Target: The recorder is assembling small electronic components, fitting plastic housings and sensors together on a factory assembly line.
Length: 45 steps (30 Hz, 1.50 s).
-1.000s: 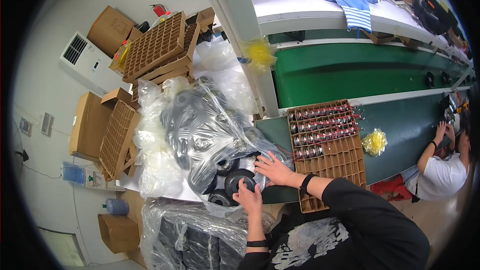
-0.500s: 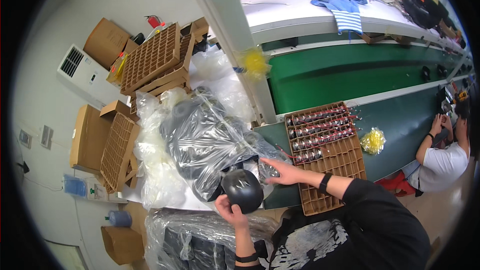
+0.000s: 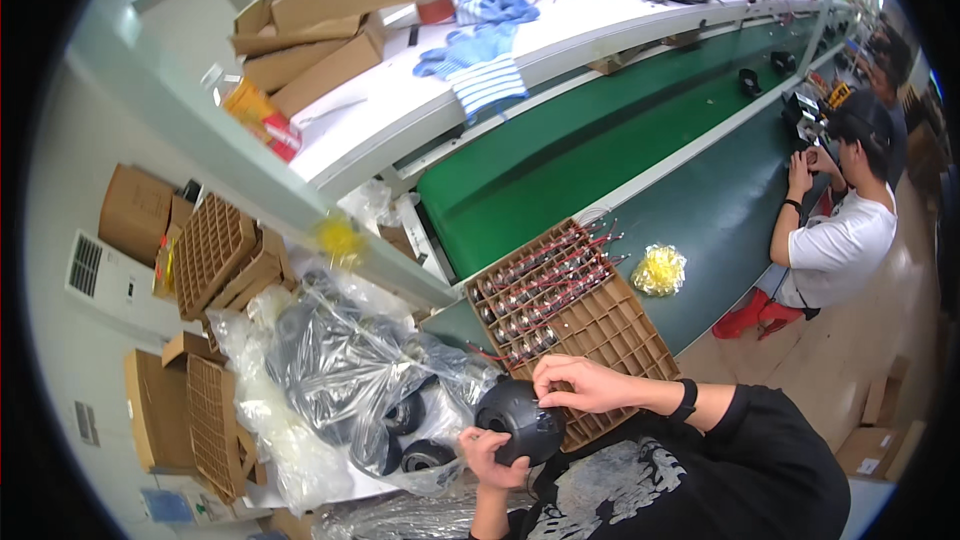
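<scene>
A glossy black dome-shaped shell is between my hands, in front of the cardboard divider tray. My left hand grips its lower left edge, thumb and fingers around a round recess. With fingers bent into a pinch, my right hand presses on its upper right side; whether a thin film is between the fingertips is hard to make out. Left of the shell, a clear plastic bag covers more black round shells on a white table. The divider tray holds rows of small metallic parts with red wires.
A yellow bundle lies on the dark green bench beyond the tray. Behind runs a green conveyor belt. A pale upright post rises at left. Striped blue gloves hang off the shelf. A co-worker sits at right.
The view has swung right. The shell has moved toward the tray and turned, so a round recess shows. My right hand has gone from reaching by the plastic bag to the shell.
</scene>
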Tool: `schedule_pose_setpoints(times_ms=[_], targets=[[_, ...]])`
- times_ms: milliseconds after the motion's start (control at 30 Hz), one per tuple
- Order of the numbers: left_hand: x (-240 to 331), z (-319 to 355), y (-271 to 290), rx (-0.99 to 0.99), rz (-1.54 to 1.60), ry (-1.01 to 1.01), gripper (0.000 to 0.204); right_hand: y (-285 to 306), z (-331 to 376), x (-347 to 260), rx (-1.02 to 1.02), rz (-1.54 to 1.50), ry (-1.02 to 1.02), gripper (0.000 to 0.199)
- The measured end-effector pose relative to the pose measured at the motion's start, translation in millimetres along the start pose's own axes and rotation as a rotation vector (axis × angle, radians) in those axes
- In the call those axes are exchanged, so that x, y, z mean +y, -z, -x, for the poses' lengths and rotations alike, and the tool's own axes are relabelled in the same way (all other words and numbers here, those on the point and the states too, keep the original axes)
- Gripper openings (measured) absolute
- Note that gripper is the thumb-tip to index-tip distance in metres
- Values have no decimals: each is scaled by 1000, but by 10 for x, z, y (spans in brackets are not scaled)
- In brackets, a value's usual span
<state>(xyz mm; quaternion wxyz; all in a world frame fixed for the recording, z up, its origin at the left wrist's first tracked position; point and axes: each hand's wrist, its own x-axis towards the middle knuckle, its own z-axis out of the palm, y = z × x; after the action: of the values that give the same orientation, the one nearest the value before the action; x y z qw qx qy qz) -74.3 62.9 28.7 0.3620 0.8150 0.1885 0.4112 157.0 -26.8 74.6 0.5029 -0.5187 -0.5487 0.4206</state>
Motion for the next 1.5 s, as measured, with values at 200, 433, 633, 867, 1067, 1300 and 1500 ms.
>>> schedule_pose_setpoints(times_ms=[200, 433, 633, 867, 1067, 1300, 1500], targets=[[81, -220, -653, -109, 158, 287, 48, 236, 382, 41, 228, 468, 217, 13], [263, -568, -1442, -60, 610, 798, 31, 556, 626, 177, 185, 650, 272, 16], [87, -665, -1851, -75, -256, 504, 37, 621, 1061, -84, -173, 72, 423, 5], [106, -474, -1773, -12, 135, 557, 44, 2103, 1380, 1509, 888, 303, -340, 10], [439, -520, -1845, 29, 576, 615, 38, 2490, 1518, 2134, 778, 796, -496, 16], [453, -604, -1743, -62, 979, 939, 26, 1996, 842, 805, -173, 165, 15, 91], [470, -762, -1713, 51, 1172, 1216, 37, 1639, 484, 349, -351, -5, -57, 93]])
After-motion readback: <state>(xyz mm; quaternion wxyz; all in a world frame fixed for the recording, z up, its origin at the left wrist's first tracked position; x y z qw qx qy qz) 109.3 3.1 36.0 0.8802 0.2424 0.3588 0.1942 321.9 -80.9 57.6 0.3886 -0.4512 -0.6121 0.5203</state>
